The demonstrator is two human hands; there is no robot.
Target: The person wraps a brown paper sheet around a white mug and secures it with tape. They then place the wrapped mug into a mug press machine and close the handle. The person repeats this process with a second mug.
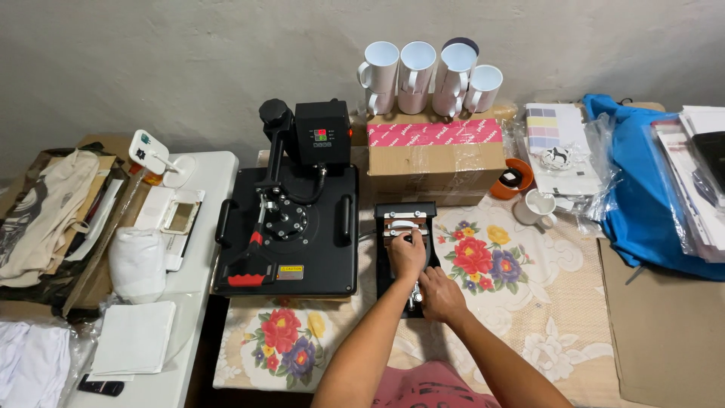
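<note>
1. On the flowered cream tablecloth (529, 302) sits a small black mug-press attachment with a brown heating wrap (405, 234), just right of the large black flat heat press (291, 234).
2. Left hand (408, 253) rests on the upper part of the mug press, fingers curled over the white cylinder held in the brown wrap; whether they grip it tightly cannot be told.
3. Right hand (440, 293) lies lower, closed around the metal lever (416, 293) at the near end of the mug press.
4. Both hands are close together, almost touching, over the same attachment.
5. Behind the mug press stands a brown cardboard box with a pink tape band (436, 155), and on it a cluster of white ceramic mugs (428, 75).
6. A single white mug (535, 206) stands on the cloth to the right, near a round orange container (513, 180).
7. Farther right lies a bright blue fabric bag (642, 204) under clear plastic sleeves of paper.
8. At the left, a white folding table (200, 249) carries folded white cloth (138, 264) and flat white sheets (132, 338).
</note>
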